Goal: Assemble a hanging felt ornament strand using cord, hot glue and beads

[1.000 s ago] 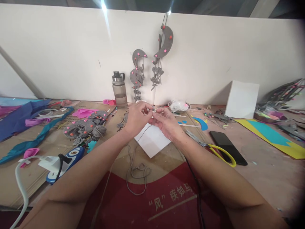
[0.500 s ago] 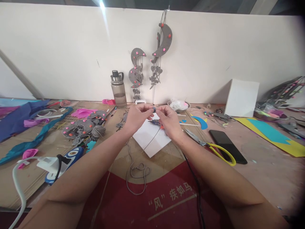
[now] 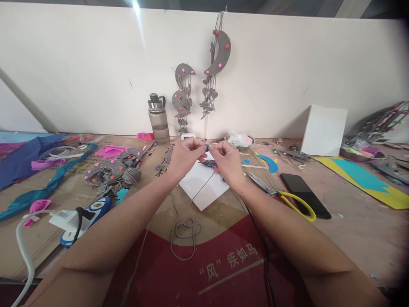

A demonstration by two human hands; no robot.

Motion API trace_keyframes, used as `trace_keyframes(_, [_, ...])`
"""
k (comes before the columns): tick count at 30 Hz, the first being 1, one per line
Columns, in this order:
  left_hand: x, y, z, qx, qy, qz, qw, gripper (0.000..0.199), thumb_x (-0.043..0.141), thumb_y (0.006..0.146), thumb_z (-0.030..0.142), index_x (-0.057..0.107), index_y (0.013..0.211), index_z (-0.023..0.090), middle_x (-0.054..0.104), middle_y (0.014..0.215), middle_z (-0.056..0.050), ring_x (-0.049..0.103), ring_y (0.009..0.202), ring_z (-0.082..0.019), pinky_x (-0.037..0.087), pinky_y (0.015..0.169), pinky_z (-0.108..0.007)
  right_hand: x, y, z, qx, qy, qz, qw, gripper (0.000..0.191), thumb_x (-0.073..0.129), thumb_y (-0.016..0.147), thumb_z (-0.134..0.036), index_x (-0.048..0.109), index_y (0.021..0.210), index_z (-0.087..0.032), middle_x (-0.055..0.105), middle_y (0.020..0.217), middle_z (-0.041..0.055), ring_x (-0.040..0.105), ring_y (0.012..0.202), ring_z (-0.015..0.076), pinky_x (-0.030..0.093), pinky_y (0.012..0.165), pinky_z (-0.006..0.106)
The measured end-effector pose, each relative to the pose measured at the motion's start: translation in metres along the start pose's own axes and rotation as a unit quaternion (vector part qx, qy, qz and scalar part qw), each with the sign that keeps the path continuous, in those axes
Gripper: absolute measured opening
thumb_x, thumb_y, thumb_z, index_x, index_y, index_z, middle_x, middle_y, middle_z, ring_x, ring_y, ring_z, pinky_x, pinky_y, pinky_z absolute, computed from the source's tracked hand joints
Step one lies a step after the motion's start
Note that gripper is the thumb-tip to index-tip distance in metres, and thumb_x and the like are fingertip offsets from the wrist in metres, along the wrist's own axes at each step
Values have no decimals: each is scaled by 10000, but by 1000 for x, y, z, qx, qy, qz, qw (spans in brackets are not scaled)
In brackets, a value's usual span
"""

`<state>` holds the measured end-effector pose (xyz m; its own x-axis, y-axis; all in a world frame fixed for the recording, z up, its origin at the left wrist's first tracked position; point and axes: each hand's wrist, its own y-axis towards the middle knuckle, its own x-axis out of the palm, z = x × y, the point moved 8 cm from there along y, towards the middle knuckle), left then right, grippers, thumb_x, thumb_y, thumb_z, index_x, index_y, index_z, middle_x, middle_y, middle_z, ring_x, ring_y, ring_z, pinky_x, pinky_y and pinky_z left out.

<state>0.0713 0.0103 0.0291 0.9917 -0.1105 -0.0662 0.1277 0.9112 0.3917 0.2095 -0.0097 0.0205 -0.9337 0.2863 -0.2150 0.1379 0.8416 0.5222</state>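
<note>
While both hands met above the white sheet (image 3: 204, 187), the left hand (image 3: 183, 157) and right hand (image 3: 227, 164) were each pinched shut on the top end of a grey cord (image 3: 187, 211), fingertips nearly touching; what exactly sat between them was too small to tell. Cord ran down from the pinch across the sheet to a loose coil on the cardboard by the red apron (image 3: 220, 268). A small blue-and-orange tool (image 3: 211, 164) lay just under the right hand. Judged progress: this strand was mid-work at its tip, nothing hung on it yet. Finished grey moon mobiles (image 3: 220, 51) hung on the wall, more grey felt pieces (image 3: 111, 170) were piled to the left. Yellow-handled scissors (image 3: 284, 198) and a phone (image 3: 305, 196) lay to the right, a water bottle (image 3: 158, 119) behind.
</note>
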Motion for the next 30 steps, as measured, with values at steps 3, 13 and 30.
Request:
trace_keyframes(3, [1,-1,0,0,5,1,1000,90,656,720,236,627,723,152,637,599,-13,592,521,-120,462,496,-235,-2,1,-1,-6,-13,8,1000,217,569,814,-388,556,708,-198,442,572,-43,359,539,107,311,518,240])
trace_keyframes(13, [3,-2,-1,2,6,-10,1000,49,636,711,207,616,714,162,618,563,3,574,492,-111,470,492,-236,-5,-1,-8,-33,-47,34,998,185,571,801,-326,521,681,-195,445,604,-39,378,573,105,329,566,240])
trace_keyframes(30, [9,-2,3,-55,71,-95,991,112,603,744,178,671,802,111,680,655,-43,638,588,-113,507,573,-217,-5,1,-8,-91,-127,25,987,126,529,808,-248,634,812,-179,647,814,36,548,733,156,421,640,265])
